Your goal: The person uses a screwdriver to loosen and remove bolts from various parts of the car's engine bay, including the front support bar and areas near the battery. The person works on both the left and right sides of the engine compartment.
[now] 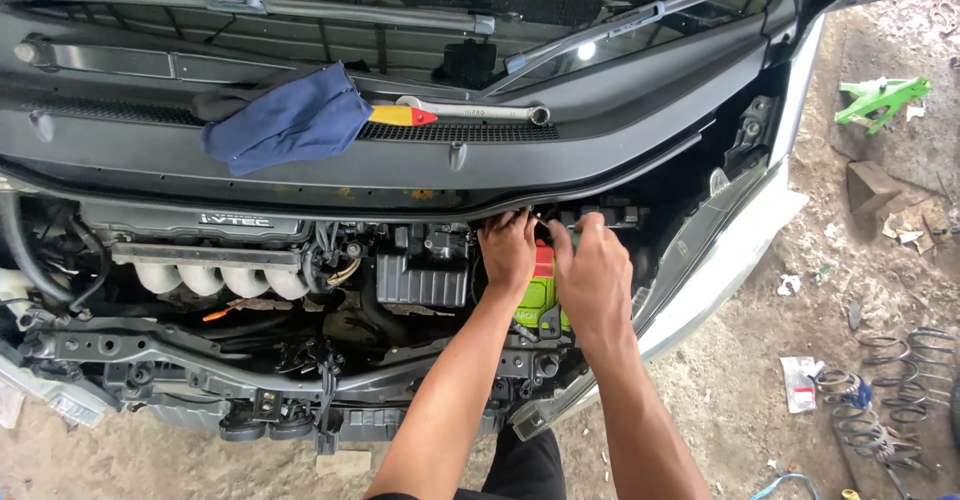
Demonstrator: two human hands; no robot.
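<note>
I look down into a car's open engine bay. My left hand [508, 252] reaches to the back of the bay, fingers curled on something dark beside the battery; what it grips is hidden. My right hand [592, 272] rests over the top of the green and red battery [538, 298], thumb and fingers pinching near a terminal at its rear edge. Both forearms come up from the bottom of the view. The silver intake manifold [220, 278] lies to the left.
On the black cowl panel [600, 100] lie a blue cloth [290, 120], a yellow and red tool handle [400, 116] and a steel wrench [480, 112]. Coil springs [890, 390], a green stand [885, 98] and scraps litter the dirt floor on the right.
</note>
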